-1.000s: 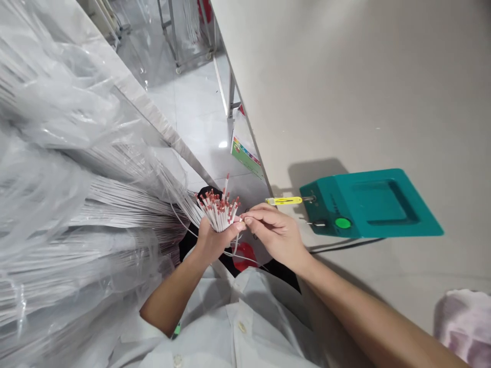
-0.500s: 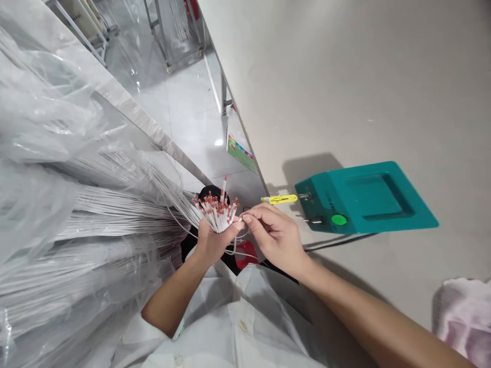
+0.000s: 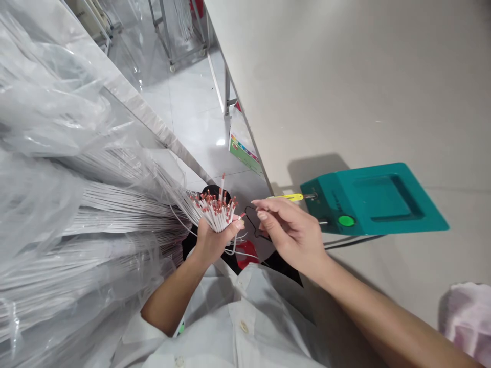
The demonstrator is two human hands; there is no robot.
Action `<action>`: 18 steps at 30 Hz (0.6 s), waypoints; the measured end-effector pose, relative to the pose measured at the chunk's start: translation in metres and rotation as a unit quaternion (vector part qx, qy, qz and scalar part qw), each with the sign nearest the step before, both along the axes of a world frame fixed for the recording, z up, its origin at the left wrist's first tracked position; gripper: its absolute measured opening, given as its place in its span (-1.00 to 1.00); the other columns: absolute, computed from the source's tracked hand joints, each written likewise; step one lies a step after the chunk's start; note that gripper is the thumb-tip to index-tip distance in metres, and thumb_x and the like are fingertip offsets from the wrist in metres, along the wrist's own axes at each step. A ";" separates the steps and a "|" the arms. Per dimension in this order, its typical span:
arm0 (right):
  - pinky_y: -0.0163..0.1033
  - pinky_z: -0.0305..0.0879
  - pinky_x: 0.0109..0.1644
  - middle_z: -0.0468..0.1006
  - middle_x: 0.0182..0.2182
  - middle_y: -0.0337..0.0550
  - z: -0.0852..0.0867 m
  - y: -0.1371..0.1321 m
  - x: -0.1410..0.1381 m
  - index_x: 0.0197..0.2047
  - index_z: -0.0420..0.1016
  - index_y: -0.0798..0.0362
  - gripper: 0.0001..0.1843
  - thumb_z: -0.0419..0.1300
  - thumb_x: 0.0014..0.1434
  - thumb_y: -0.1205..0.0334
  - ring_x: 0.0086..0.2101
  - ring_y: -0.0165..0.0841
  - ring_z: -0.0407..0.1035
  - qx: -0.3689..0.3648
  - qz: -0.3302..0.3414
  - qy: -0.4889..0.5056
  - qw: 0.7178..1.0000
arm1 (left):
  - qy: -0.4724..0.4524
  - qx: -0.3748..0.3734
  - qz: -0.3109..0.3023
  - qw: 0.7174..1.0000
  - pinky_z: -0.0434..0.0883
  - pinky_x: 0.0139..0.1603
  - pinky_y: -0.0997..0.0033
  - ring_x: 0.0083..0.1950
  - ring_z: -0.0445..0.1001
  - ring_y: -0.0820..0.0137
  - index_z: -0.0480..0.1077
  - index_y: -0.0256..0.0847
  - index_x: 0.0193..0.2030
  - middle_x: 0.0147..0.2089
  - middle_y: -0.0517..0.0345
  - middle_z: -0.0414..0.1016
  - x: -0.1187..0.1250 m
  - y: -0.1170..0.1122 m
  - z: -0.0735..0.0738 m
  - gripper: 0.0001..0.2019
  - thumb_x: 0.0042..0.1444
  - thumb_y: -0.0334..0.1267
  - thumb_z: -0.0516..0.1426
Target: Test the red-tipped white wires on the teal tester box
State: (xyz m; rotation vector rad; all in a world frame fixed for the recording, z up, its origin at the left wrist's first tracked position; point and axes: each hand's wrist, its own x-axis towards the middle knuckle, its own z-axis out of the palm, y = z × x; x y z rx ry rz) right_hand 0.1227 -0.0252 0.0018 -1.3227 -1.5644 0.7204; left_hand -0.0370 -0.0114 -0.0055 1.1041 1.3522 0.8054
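Observation:
My left hand (image 3: 213, 241) is closed round a thick bundle of white wires (image 3: 218, 217) whose ends are reddish, copper-like. One wire stands taller than the others. By the left thumb a single red-tipped wire end (image 3: 242, 215) sticks out to the right. My right hand (image 3: 293, 232) hovers just right of it, apart from the bundle, with thumb and forefinger slightly separated and nothing visible between them. Behind its fingers shows a yellow-handled clip (image 3: 289, 197), joined to a teal box (image 3: 378, 202) with a green round button (image 3: 347, 221).
Long bundles of white wires (image 3: 126, 209) under clear plastic sheeting (image 3: 42, 122) fill the left side. A pale table (image 3: 345, 92) spans the right, with black cables (image 3: 355, 241) by the box. A pinkish-white cloth-like item (image 3: 466, 322) lies lower right. A wheeled metal rack (image 3: 169, 38) stands beyond.
My right hand has drawn away to the right from the left thumb, and its fingertips have parted. The red-tipped wire end now shows there. My left hand keeps the bundle almost in place.

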 end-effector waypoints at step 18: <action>-0.35 0.27 -0.47 0.46 -0.39 -0.16 0.005 0.008 -0.011 -0.43 0.50 0.05 -0.86 0.18 0.07 0.19 -0.49 -0.48 0.31 -0.124 0.144 0.223 0.956 | -0.161 -0.009 -0.087 0.983 0.26 -0.47 0.47 -0.54 0.27 0.52 0.37 -0.26 -0.52 -0.57 0.24 0.35 -0.017 0.003 -0.013 -0.75 -0.22 -0.13 0.28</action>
